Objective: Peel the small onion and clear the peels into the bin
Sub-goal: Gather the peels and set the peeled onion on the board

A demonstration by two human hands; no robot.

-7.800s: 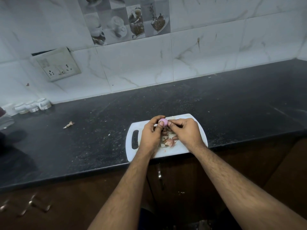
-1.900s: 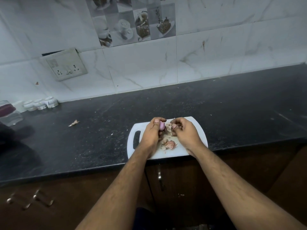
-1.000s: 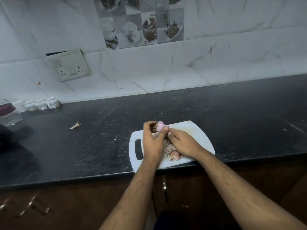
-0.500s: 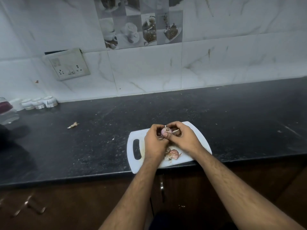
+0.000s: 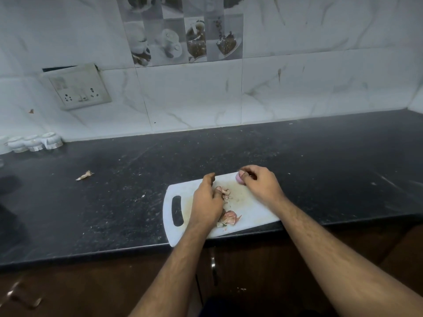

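- Here, the small, round, pale pink peeled onion (image 5: pixel 239 179) sits at the far edge of the board, pinched between the thumb and fingertips of the right hand (image 5: pixel 259 186), which curls round it.
- The left hand (image 5: pixel 207 201) rests lower on the board with its fingers bent inward; its fingertips touch a small cluster of thin pinkish peel scraps (image 5: pixel 225 192) lying between the two hands, though whether it actually grips any of them I cannot tell.
- A larger heap of pink and tan papery onion skins (image 5: pixel 229 218) lies just beside the heel of the left hand, on the side toward the right forearm.
- Both hands and all the peels are on a white plastic rectangular chopping board (image 5: pixel 251 213) with a dark slot handle to the left of the left hand.
- The board lies on a black speckled stone counter (image 5: pixel 114 202), its near corner at the counter's front edge.
- Well to the left of the left hand, one stray tan peel (image 5: pixel 85 175) lies on the counter.
- Farther left still, by the marbled white wall tiles, stand small white ceramic pots (image 5: pixel 34 143), with a beige switch and socket plate (image 5: pixel 76 88) on the wall above them.
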